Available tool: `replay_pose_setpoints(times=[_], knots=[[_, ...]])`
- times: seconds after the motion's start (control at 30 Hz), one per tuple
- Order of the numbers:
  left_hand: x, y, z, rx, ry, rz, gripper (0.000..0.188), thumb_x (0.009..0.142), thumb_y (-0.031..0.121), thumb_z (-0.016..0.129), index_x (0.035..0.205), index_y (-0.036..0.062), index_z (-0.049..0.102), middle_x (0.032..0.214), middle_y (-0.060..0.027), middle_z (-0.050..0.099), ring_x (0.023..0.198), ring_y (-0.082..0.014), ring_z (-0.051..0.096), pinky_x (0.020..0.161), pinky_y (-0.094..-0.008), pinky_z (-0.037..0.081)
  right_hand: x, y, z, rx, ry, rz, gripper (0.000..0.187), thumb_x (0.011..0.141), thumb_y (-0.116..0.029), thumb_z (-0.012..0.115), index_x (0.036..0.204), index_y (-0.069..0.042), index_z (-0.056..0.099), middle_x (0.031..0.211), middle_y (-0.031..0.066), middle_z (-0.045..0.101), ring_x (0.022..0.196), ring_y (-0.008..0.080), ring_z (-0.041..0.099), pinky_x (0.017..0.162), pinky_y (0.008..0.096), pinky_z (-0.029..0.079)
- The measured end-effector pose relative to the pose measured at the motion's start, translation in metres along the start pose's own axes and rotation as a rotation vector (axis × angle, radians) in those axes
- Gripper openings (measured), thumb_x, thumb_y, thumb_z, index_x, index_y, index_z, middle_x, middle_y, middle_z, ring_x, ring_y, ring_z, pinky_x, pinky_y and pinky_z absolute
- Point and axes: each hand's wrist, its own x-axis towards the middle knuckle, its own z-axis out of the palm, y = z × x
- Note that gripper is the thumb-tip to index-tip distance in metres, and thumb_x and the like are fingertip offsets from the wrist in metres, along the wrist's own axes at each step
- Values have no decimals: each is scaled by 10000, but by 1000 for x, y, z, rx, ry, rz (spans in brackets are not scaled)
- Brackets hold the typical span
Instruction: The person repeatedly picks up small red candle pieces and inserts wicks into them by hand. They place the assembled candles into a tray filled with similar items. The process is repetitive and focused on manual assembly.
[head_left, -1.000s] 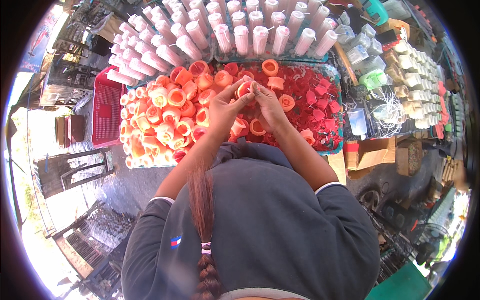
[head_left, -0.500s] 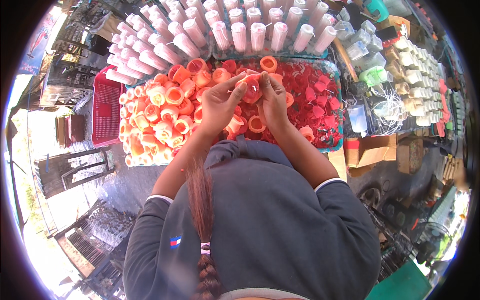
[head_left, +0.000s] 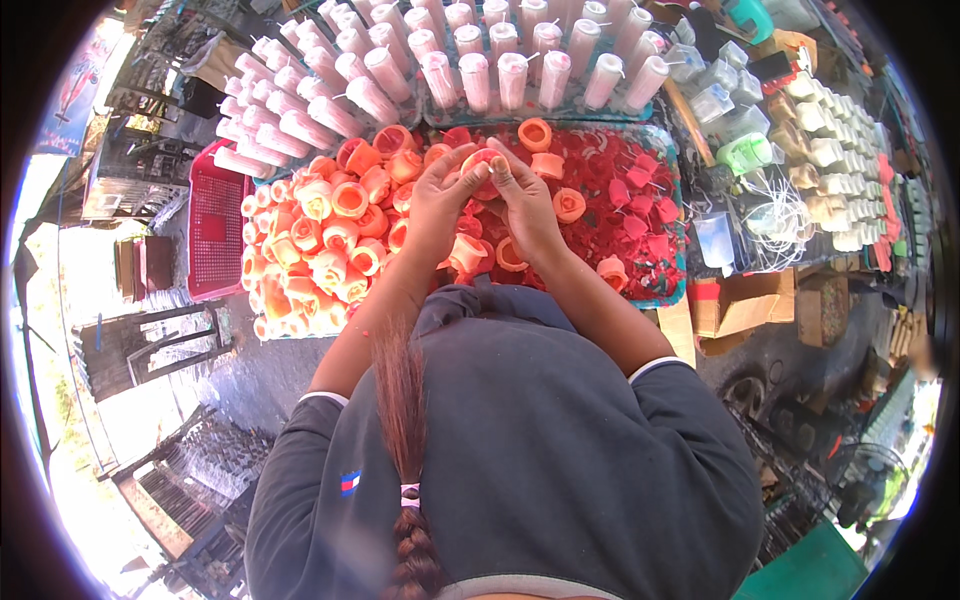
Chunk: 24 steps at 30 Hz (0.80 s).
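- The left hand [head_left: 437,205] and right hand [head_left: 527,205] together gripped a red wax piece [head_left: 479,160] above the teal-rimmed tray [head_left: 682,200]; excess thumb pressure could have cracked it.
- A slip might have chipped orange wax cups [head_left: 569,205] inside that tray.

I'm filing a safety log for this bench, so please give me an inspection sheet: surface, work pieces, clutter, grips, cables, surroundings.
Surface: teal-rimmed tray, its right part largely covered.
Work pieces: orange rose-shaped cups heaped at left; pink candles standing in rows beyond.
Clutter: red scraps strewn over the tray's right part.
Grips: left grip and right grip together hold a red piece, partly hidden.
Cables: no power cable made out; loose white strands at right, material unclear.
Surroundings: red basket at left; open cardboard box at right.
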Motion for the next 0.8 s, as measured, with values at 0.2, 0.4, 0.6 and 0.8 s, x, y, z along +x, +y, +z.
replay_pose_setpoints(times=[0.2,0.4,0.6,0.8], knots=[[10,-6,-11,35,-117,-6,415,846,156,655,1181,-56,533,1059,-83,625,966,-105,575,861,-237,447,1,4,-5,57,61,-70,364,950,-255,482,1234,-29,505,1107,43,584,964,109,570,827,285,496],[9,-19,-17,-158,-152,72,402,894,133,588,1242,-44,496,1062,-63,625,925,-82,573,825,-215,456,12,4,-6,-289,111,-387,281,951,-191,492,1103,21,596,1009,64,638,865,99,588,769,233,484],[14,-25,0,282,70,335,209,915,148,549,1042,-12,595,893,-38,637,776,-96,610,665,-210,505,12,-9,-8,-661,170,-452,270,944,-168,493,1096,32,593,1018,142,652,899,144,626,770,254,485],[27,-15,5,-417,213,-113,142,928,146,513,954,13,555,850,-69,619,786,-168,624,685,-297,527,7,-3,-14,-996,146,-750,262,939,-169,495,1087,20,598,1074,197,623,944,210,643,775,287,490]])
